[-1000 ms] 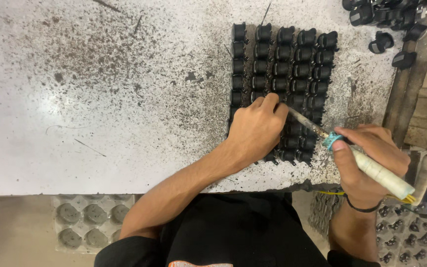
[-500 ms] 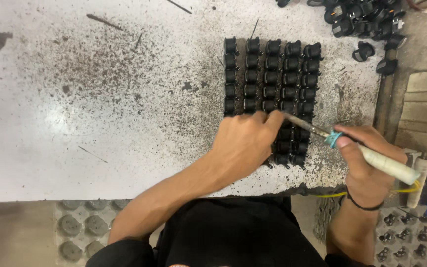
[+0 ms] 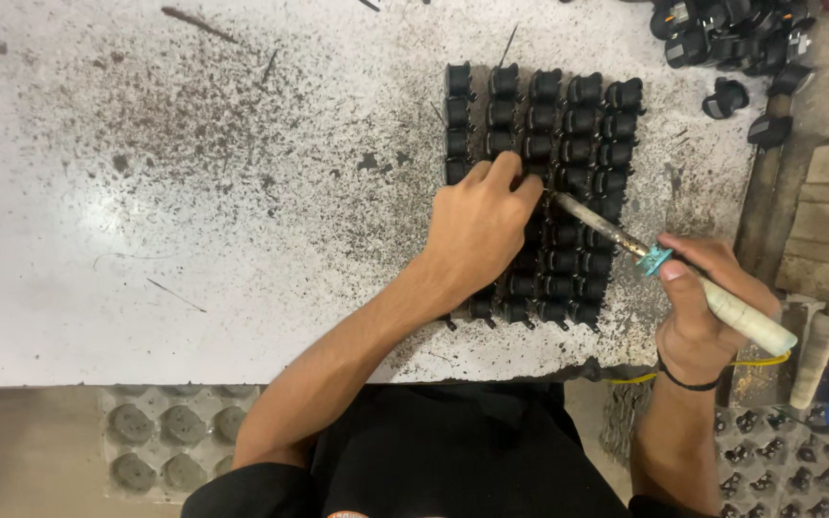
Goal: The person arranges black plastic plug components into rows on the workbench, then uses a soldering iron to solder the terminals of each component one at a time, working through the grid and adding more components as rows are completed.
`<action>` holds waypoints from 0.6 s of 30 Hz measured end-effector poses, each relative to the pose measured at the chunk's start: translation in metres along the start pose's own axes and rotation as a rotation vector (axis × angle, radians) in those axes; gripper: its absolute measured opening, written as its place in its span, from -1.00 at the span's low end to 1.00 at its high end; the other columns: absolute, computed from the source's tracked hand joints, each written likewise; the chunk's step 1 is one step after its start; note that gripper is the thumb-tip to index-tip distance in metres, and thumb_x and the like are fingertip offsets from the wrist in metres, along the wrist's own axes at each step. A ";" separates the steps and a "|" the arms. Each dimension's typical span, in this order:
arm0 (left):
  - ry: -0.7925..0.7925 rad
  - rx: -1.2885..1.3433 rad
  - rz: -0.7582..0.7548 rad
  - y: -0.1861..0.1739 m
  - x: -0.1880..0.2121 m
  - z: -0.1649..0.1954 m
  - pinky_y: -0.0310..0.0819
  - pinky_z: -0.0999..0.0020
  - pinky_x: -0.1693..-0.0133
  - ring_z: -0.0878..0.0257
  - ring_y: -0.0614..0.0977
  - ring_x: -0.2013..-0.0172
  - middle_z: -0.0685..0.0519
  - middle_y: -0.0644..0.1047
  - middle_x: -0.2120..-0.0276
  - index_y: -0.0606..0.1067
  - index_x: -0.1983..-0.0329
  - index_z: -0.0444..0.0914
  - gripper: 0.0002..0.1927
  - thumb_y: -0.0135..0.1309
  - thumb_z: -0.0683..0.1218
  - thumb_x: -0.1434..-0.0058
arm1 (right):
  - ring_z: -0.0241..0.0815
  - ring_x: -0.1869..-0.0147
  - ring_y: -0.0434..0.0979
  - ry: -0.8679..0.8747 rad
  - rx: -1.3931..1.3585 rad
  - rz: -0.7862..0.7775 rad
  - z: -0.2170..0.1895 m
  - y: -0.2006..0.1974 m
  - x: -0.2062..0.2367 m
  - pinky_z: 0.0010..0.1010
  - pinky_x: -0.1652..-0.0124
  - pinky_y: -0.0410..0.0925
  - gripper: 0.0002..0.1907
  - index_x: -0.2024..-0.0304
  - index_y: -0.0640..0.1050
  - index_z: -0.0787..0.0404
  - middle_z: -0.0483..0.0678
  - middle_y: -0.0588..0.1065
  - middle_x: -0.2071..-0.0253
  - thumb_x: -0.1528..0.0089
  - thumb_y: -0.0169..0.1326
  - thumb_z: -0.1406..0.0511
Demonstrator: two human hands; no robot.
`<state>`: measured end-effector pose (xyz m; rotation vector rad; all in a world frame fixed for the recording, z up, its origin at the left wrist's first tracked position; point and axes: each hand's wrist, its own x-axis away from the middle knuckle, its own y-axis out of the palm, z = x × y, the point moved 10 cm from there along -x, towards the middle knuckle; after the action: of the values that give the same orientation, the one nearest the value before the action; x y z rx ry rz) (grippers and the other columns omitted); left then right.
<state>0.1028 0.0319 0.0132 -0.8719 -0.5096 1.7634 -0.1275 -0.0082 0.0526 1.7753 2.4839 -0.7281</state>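
Pressing flat on the black parts (image 3: 568,173), the left hand (image 3: 477,230) sits near the tip of the soldering iron (image 3: 664,264) clamped in the right hand (image 3: 702,307); a slip could burn fingertips.

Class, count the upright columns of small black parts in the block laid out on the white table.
5 columns, side by side under the left hand, which may hide some parts.
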 end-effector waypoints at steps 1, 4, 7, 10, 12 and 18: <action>0.008 0.015 0.001 0.002 0.000 -0.001 0.55 0.20 0.46 0.07 0.63 0.26 -0.06 0.48 0.25 0.57 0.23 -0.29 -0.78 0.13 -0.28 -0.01 | -0.25 0.13 0.51 0.005 0.015 -0.013 -0.003 0.003 -0.002 -0.58 0.11 0.29 -0.73 0.01 0.63 0.46 0.10 0.59 0.15 -0.40 0.24 0.31; 0.016 0.028 -0.023 0.009 0.001 0.001 0.56 0.18 0.45 0.04 0.64 0.26 -0.08 0.49 0.25 0.57 0.26 -0.30 -0.81 0.15 -0.26 -0.01 | -0.25 0.14 0.50 0.006 0.082 -0.045 -0.013 0.011 -0.009 -0.58 0.11 0.31 -0.73 0.01 0.63 0.42 0.08 0.58 0.15 -0.40 0.25 0.29; 0.028 0.027 -0.053 0.014 0.000 0.006 0.57 0.16 0.43 0.02 0.64 0.25 -0.11 0.49 0.25 0.56 0.28 -0.33 -0.80 0.17 -0.25 0.02 | -0.25 0.16 0.54 -0.018 0.150 -0.061 -0.026 0.015 -0.019 -0.56 0.14 0.34 -0.73 0.02 0.63 0.36 0.06 0.58 0.18 -0.31 0.25 0.30; 0.034 0.035 -0.077 0.017 -0.001 0.009 0.58 0.16 0.44 0.01 0.65 0.25 -0.12 0.49 0.25 0.56 0.28 -0.35 -0.75 0.19 -0.25 0.08 | -0.23 0.14 0.57 -0.050 0.207 -0.102 -0.040 0.022 -0.026 -0.54 0.16 0.37 -0.79 0.06 0.63 0.36 0.07 0.59 0.18 -0.31 0.27 0.35; 0.035 0.045 -0.076 0.017 -0.002 0.009 0.58 0.16 0.45 0.01 0.65 0.26 -0.13 0.49 0.25 0.56 0.28 -0.36 -0.74 0.20 -0.26 0.10 | -0.22 0.15 0.58 -0.074 0.236 -0.127 -0.047 0.026 -0.030 -0.54 0.18 0.39 -0.81 0.07 0.64 0.37 0.07 0.59 0.19 -0.31 0.27 0.37; 0.024 0.090 -0.060 0.019 -0.002 0.006 0.58 0.16 0.45 0.01 0.65 0.28 -0.13 0.49 0.25 0.55 0.30 -0.37 -0.79 0.19 -0.27 0.05 | -0.20 0.20 0.57 -0.090 0.296 -0.143 -0.052 0.030 -0.035 -0.52 0.20 0.38 -0.83 0.09 0.65 0.37 0.08 0.59 0.23 -0.28 0.30 0.41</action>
<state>0.0864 0.0232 0.0044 -0.8060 -0.4333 1.7056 -0.0743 -0.0122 0.0975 1.6071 2.5740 -1.2128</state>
